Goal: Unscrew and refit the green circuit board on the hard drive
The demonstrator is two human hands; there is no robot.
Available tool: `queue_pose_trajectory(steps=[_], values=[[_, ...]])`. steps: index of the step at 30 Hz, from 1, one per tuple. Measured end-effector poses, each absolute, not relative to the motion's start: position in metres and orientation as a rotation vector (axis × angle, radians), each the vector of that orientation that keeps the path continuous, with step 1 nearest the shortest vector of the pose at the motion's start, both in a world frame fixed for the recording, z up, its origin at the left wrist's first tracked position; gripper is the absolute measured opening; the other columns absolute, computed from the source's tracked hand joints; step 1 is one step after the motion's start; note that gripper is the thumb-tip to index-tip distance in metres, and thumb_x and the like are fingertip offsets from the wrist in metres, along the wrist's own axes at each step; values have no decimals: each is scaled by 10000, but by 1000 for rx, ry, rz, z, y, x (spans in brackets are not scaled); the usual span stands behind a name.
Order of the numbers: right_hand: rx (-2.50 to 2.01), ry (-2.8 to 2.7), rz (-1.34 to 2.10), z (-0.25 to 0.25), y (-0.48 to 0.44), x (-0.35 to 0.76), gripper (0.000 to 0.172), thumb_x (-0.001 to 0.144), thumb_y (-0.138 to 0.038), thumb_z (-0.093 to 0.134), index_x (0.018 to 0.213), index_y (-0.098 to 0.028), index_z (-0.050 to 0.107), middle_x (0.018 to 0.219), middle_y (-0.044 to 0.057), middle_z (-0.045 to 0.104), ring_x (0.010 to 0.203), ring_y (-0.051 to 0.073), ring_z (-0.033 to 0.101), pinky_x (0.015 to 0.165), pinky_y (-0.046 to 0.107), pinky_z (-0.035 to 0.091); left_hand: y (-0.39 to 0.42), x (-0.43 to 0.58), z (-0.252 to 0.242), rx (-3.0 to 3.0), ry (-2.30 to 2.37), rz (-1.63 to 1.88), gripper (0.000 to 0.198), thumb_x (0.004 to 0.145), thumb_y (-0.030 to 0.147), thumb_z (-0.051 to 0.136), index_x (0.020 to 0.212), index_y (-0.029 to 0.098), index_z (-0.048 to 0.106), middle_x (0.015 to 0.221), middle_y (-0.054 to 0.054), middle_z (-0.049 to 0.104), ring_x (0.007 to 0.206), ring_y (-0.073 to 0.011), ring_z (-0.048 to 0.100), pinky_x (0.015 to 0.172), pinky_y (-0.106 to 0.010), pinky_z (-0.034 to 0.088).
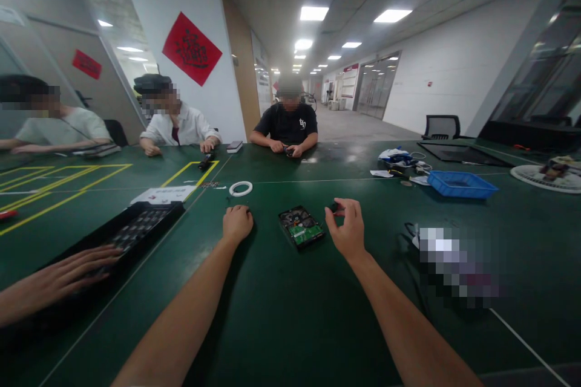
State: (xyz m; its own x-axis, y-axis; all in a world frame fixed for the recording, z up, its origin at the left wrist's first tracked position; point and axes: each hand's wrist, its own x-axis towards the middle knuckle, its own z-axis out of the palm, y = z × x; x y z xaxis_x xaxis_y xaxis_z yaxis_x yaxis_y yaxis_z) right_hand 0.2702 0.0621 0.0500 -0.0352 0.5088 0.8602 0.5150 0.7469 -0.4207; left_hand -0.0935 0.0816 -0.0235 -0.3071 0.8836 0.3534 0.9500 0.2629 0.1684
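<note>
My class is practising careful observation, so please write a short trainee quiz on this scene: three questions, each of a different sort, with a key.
1. Choose one. What lies on the smooth green tabletop between the camera wearer's bare left hand and bare right hand?
A) a red ceramic mug
B) a flat, rectangular black device with a green circuit board
C) a yellow plastic cup

2. True or false: a shallow, rectangular blue plastic tray lies to the right of that device.

3. Fill the gap: the wearer's ____ hand pinches a small dark object.

Key: 1 B; 2 true; 3 right.
</note>
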Motion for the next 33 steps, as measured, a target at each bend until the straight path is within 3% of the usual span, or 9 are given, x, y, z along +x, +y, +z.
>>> queue_pose_trajectory(steps=[4, 9, 21, 28, 33], values=[[-813, -1677, 16, 47, 64, 269, 338, 946, -269, 569, 1275, -223, 509, 1230, 133, 566, 1054, 243, 623, 796, 403, 635, 83, -93, -26, -1739, -2336, -507, 389, 926, 326, 459, 1202, 194, 700, 1272, -148, 649, 1144, -366, 532, 941, -457, 434], [-864, -1681, 38, 43, 66, 270, 354, 951, -290, 580, 1288, -218, 495, 1182, 120, 596, 948, 223, 656, 778, 405, 631, 84, -91, -25, -1761, -2345, -478, 415, 930, 384, 464, 1232, 207, 686, 1312, -153, 626, 1183, -393, 502, 948, -493, 423], [-863, -1740, 22, 51, 58, 269, 379, 933, -253, 575, 1303, -208, 506, 1223, 136, 571, 975, 231, 629, 754, 383, 612, 83, -88, -24, -1770, -2366, -335, 518, 957, 519, 385, 1378, 296, 588, 1421, -132, 533, 1212, -413, 470, 945, -517, 404], [-913, -1702, 43, 50, 57, 268, 380, 942, -297, 573, 1305, -208, 502, 1193, 127, 578, 852, 202, 628, 714, 382, 605, 90, -89, -21, -1746, -2385, -371, 548, 967, 511, 350, 1379, 217, 559, 1340, -161, 601, 1197, -416, 480, 953, -528, 397], [-893, -1701, 89, 49, 56, 269, 412, 958, -304, 559, 1355, -222, 487, 1251, 139, 577, 979, 233, 643, 797, 406, 617, 106, -98, -17, -1711, -2376, -396, 565, 937, 536, 385, 1246, 140, 644, 1279, -221, 608, 1143, -405, 522, 933, -500, 432]])
